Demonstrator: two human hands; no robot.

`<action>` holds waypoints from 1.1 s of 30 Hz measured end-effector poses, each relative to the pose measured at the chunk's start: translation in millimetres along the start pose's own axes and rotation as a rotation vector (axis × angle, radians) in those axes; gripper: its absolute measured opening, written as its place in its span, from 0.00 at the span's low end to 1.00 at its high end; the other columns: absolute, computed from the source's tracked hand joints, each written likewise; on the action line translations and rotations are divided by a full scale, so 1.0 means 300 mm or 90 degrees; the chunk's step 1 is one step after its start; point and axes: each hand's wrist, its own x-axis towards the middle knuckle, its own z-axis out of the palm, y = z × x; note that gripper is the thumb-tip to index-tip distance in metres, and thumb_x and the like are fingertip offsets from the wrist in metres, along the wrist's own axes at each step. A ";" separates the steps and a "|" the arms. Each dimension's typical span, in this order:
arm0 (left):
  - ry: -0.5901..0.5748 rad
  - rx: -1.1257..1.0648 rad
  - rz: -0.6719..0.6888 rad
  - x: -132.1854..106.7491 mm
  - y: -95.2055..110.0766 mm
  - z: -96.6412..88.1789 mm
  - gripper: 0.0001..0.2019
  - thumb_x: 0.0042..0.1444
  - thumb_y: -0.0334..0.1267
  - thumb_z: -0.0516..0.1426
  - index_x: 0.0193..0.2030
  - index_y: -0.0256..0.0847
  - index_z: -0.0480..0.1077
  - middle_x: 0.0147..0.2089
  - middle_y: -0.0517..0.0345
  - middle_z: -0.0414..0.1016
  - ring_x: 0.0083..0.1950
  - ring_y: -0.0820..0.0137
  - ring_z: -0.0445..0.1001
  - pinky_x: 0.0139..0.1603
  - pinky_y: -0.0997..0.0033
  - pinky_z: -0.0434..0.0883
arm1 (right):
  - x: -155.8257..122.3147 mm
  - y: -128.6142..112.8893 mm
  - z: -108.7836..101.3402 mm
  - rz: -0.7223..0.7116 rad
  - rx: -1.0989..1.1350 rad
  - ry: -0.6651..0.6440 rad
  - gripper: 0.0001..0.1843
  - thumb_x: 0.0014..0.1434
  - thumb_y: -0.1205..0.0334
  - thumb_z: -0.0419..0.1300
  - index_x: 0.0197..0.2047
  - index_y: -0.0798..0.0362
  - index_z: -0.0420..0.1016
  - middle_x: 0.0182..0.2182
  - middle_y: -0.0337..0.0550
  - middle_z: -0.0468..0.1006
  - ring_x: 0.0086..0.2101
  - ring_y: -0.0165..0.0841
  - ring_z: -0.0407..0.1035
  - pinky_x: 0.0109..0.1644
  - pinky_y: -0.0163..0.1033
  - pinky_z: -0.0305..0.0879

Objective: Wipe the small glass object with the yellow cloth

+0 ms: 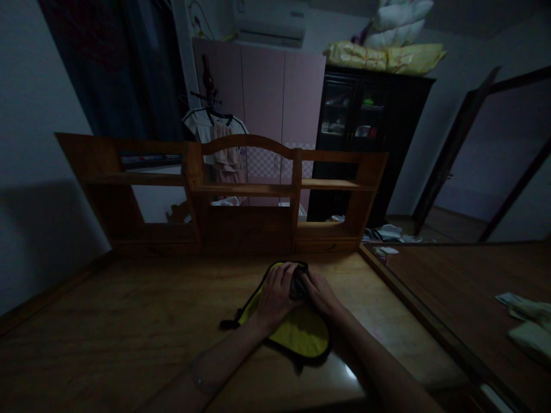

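A yellow fabric item with black edging and a rounded near end lies on the wooden desk. It looks like a flat pouch, but I cannot be sure of its kind. Short black tabs stick out at its left side and near end. My left hand rests over its upper part, fingers curled onto the fabric. From the other side my right hand grips the black upper edge, fingers bent inward. Between both hands a dark grey part shows, partly hidden by the fingers.
Behind the desktop stands a wooden shelf unit with open compartments. A raised wooden edge borders the right side, and beyond it pale cloth lies on a brown surface. A white wall closes off the left.
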 end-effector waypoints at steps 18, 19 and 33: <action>-0.022 -0.007 0.004 0.000 0.003 0.002 0.35 0.50 0.46 0.62 0.62 0.42 0.54 0.59 0.46 0.62 0.60 0.55 0.61 0.62 0.50 0.59 | 0.005 0.026 0.014 -0.069 -0.003 0.027 0.14 0.64 0.62 0.49 0.53 0.50 0.65 0.40 0.45 0.76 0.39 0.37 0.70 0.44 0.39 0.63; -0.023 -0.006 0.005 -0.001 0.003 0.002 0.34 0.51 0.45 0.62 0.63 0.42 0.54 0.59 0.47 0.62 0.60 0.55 0.61 0.62 0.50 0.59 | 0.004 0.029 0.014 -0.070 -0.004 0.023 0.14 0.64 0.63 0.49 0.52 0.50 0.66 0.40 0.45 0.76 0.38 0.36 0.70 0.43 0.39 0.64; -0.013 -0.022 0.022 -0.004 0.005 0.001 0.34 0.50 0.45 0.62 0.62 0.43 0.55 0.58 0.45 0.62 0.59 0.53 0.62 0.60 0.49 0.59 | 0.000 0.016 0.002 -0.059 -0.047 0.011 0.25 0.55 0.67 0.54 0.58 0.51 0.62 0.46 0.47 0.74 0.44 0.38 0.68 0.49 0.42 0.62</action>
